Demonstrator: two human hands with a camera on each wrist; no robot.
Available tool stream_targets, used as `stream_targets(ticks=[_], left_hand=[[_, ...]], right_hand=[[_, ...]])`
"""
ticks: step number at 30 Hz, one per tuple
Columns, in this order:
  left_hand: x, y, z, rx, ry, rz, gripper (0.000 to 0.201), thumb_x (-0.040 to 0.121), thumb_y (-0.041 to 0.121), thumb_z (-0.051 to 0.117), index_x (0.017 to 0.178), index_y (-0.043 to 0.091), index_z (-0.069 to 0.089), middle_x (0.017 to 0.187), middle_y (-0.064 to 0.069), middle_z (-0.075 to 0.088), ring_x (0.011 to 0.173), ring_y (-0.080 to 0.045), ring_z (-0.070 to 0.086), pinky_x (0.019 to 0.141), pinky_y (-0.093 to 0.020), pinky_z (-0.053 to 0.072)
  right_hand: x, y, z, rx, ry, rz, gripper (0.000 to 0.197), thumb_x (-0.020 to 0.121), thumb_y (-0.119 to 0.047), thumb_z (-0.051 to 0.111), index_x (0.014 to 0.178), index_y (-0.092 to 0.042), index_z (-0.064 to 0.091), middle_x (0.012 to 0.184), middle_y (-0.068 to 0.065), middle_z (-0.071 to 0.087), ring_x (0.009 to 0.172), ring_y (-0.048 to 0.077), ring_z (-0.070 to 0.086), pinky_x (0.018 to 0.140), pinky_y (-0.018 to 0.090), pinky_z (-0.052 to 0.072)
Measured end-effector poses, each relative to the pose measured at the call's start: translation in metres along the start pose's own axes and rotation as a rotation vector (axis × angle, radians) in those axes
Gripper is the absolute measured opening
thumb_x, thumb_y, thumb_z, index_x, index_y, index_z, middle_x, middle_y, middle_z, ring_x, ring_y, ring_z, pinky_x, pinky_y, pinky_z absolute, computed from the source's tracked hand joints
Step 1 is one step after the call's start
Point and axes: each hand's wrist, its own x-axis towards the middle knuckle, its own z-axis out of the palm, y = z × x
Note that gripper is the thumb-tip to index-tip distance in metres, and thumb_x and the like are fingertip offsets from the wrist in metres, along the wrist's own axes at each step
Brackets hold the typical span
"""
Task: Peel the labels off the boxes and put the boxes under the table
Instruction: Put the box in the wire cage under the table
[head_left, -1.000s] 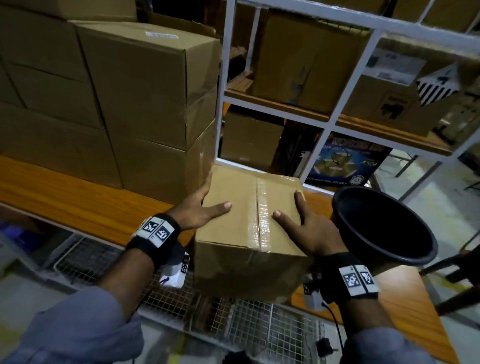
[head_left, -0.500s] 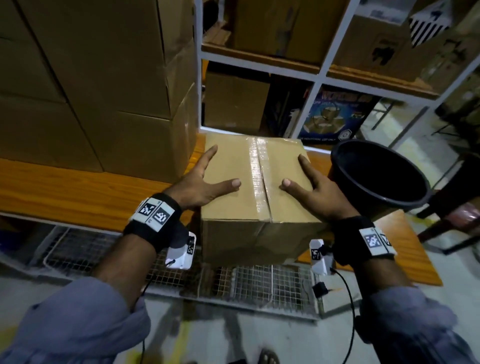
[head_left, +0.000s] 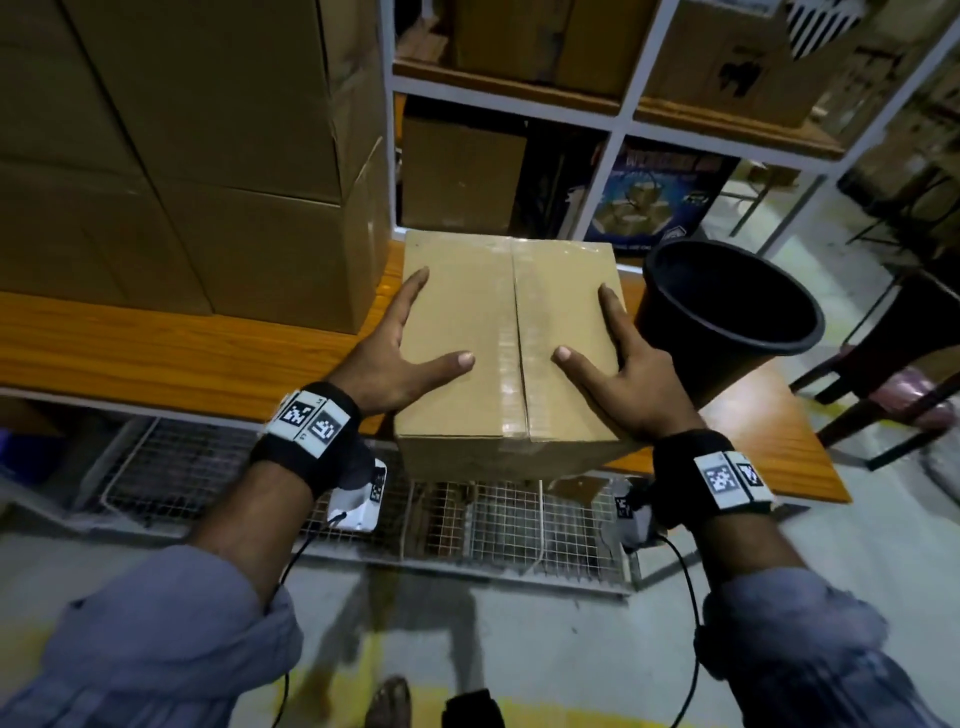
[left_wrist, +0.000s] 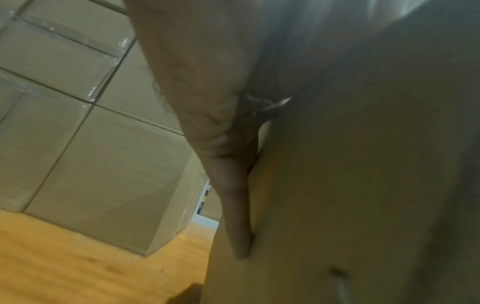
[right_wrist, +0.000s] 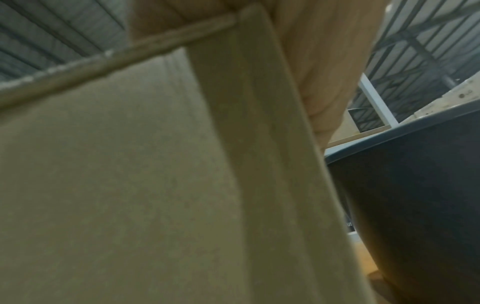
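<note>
A plain brown cardboard box (head_left: 498, 332) with a taped centre seam sticks out over the front edge of the orange wooden table (head_left: 156, 353). No label shows on its top. My left hand (head_left: 395, 353) presses its left side, thumb flat on top. My right hand (head_left: 618, 374) presses the right side the same way. In the left wrist view my fingers (left_wrist: 233, 195) lie straight against the box wall (left_wrist: 350, 185). The right wrist view shows the box (right_wrist: 130, 185) close up, with the hand (right_wrist: 324, 61) on its edge.
A tall stack of cartons (head_left: 208, 156) stands on the table just left of the box. A black bucket (head_left: 727, 312) stands close on its right. A wire mesh rack (head_left: 493, 525) lies under the table. White shelving (head_left: 618, 119) with more boxes stands behind. A chair (head_left: 893, 384) is at far right.
Both hands have kept the same hold on the box. The box has turned square to me and the head view has tipped down toward the floor.
</note>
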Motion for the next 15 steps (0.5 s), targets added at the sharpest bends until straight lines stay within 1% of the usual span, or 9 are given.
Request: stream_targets(ticks=[2, 4, 6, 7, 8, 9, 12, 13, 15], left_hand=[[-0.008, 0.000, 0.002, 0.018, -0.004, 0.015, 0.114, 0.071, 0.062, 0.087, 0.150, 0.071, 0.005, 0.163, 0.006, 0.033, 0.142, -0.021, 0.045, 0.114, -0.056, 0.043], [-0.015, -0.002, 0.005, 0.013, -0.001, 0.032, 0.115, 0.075, 0.056, 0.088, 0.152, 0.068, 0.004, 0.160, 0.009, 0.036, 0.139, -0.017, 0.048, 0.112, -0.050, 0.046], [-0.023, -0.006, 0.007, 0.021, 0.008, 0.064, 0.114, 0.079, 0.050, 0.086, 0.156, 0.061, 0.003, 0.153, 0.021, 0.033, 0.136, -0.008, 0.044, 0.107, -0.029, 0.045], [-0.027, -0.007, 0.009, 0.035, 0.017, 0.083, 0.113, 0.082, 0.047, 0.084, 0.158, 0.059, 0.002, 0.150, 0.026, 0.030, 0.134, -0.003, 0.040, 0.101, -0.020, 0.041], [-0.031, -0.009, 0.010, 0.048, 0.023, 0.104, 0.112, 0.083, 0.046, 0.084, 0.159, 0.057, 0.002, 0.149, 0.028, 0.028, 0.134, -0.001, 0.037, 0.100, -0.017, 0.037], [-0.035, -0.010, 0.012, 0.064, 0.034, 0.124, 0.112, 0.083, 0.047, 0.084, 0.158, 0.058, 0.002, 0.152, 0.028, 0.026, 0.137, -0.002, 0.034, 0.104, -0.021, 0.034], [-0.041, -0.015, 0.011, 0.125, 0.036, 0.163, 0.112, 0.080, 0.055, 0.083, 0.156, 0.063, 0.001, 0.170, 0.019, 0.012, 0.152, -0.012, 0.023, 0.120, -0.042, 0.027], [-0.043, -0.016, 0.010, 0.132, 0.015, 0.176, 0.112, 0.080, 0.057, 0.083, 0.155, 0.064, 0.001, 0.171, 0.016, 0.011, 0.154, -0.015, 0.021, 0.123, -0.047, 0.026], [-0.044, -0.018, 0.009, 0.120, -0.036, 0.207, 0.112, 0.078, 0.058, 0.083, 0.154, 0.067, 0.001, 0.171, 0.013, 0.015, 0.154, -0.018, 0.026, 0.122, -0.053, 0.031]], right_hand=[[-0.008, 0.002, 0.002, 0.006, 0.019, -0.009, 0.096, 0.086, -0.079, 0.061, 0.160, -0.058, 0.004, 0.148, 0.005, 0.058, 0.125, 0.027, 0.062, 0.110, 0.042, 0.049], [-0.018, 0.004, 0.005, 0.008, 0.041, -0.013, 0.096, 0.086, -0.079, 0.061, 0.160, -0.059, 0.003, 0.147, 0.007, 0.059, 0.124, 0.028, 0.063, 0.109, 0.042, 0.049], [-0.030, 0.005, 0.008, 0.010, 0.059, -0.007, 0.097, 0.086, -0.078, 0.061, 0.160, -0.059, 0.002, 0.146, 0.008, 0.060, 0.125, 0.028, 0.063, 0.110, 0.043, 0.049], [-0.036, 0.005, 0.009, 0.007, 0.073, -0.008, 0.097, 0.086, -0.078, 0.061, 0.160, -0.059, 0.002, 0.145, 0.008, 0.060, 0.124, 0.028, 0.063, 0.110, 0.043, 0.049], [-0.043, 0.006, 0.012, 0.005, 0.086, -0.008, 0.097, 0.086, -0.078, 0.062, 0.160, -0.059, 0.001, 0.145, 0.008, 0.061, 0.124, 0.027, 0.064, 0.110, 0.044, 0.049], [-0.049, 0.006, 0.013, 0.009, 0.100, -0.010, 0.097, 0.086, -0.078, 0.062, 0.160, -0.059, 0.001, 0.144, 0.008, 0.062, 0.122, 0.027, 0.065, 0.110, 0.044, 0.050], [-0.068, 0.004, 0.020, 0.017, 0.143, 0.022, 0.097, 0.087, -0.075, 0.064, 0.160, -0.059, 0.001, 0.142, 0.009, 0.064, 0.119, 0.027, 0.067, 0.108, 0.043, 0.053], [-0.077, 0.002, 0.023, 0.015, 0.164, 0.040, 0.097, 0.088, -0.073, 0.064, 0.160, -0.058, 0.002, 0.142, 0.009, 0.064, 0.119, 0.027, 0.067, 0.108, 0.041, 0.052], [-0.095, 0.000, 0.029, 0.020, 0.202, 0.072, 0.096, 0.089, -0.069, 0.066, 0.162, -0.055, 0.004, 0.140, 0.010, 0.065, 0.119, 0.026, 0.067, 0.105, 0.032, 0.050]])
